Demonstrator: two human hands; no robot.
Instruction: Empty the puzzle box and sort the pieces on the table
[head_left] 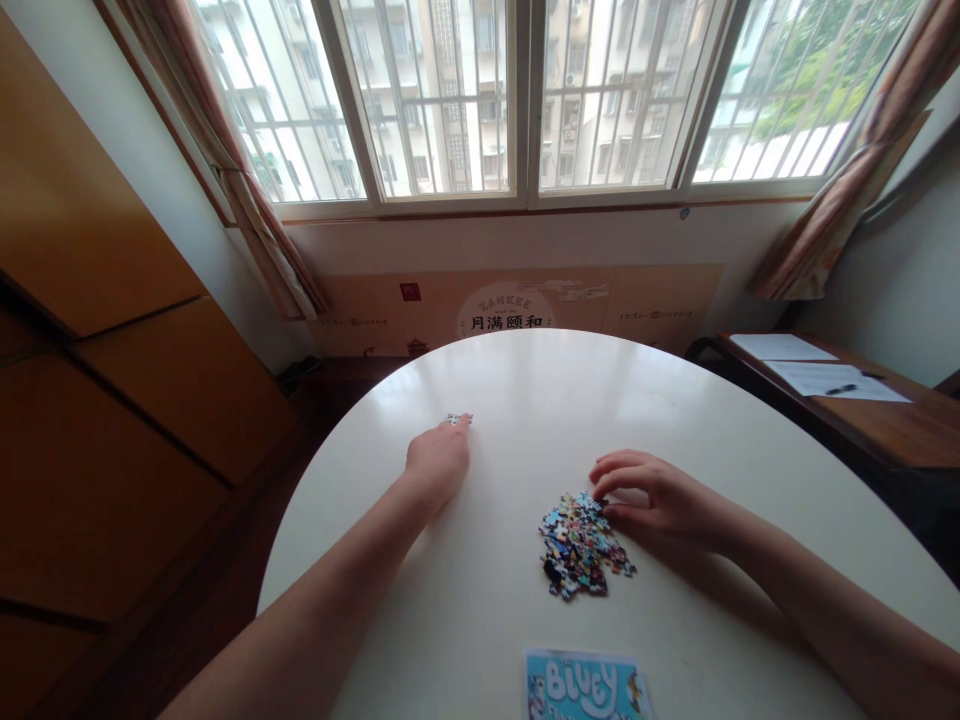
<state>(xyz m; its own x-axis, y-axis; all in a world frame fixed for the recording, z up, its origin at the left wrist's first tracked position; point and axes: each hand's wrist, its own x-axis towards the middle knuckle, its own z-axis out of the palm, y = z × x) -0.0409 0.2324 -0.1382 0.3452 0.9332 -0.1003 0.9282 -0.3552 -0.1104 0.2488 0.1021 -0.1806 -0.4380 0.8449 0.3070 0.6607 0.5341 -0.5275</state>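
Puzzle strip [455, 418]: small, on worktop [450, 630], far left; long axis left-to-right. Left hand [438, 462]: index finger extended onto strip; grip, cannot tell. Right hand [660, 497]: curled, narrow, at far right edge of piece heap [581, 552]; grip, cannot tell.

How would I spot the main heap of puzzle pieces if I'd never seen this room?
Start at the white table with the curved edge, by the windows. The heap lies beside the right hand, beyond the blue Bluey card. It is a loose, many-coloured mound, bigger than the small patch of pieces at the left hand.
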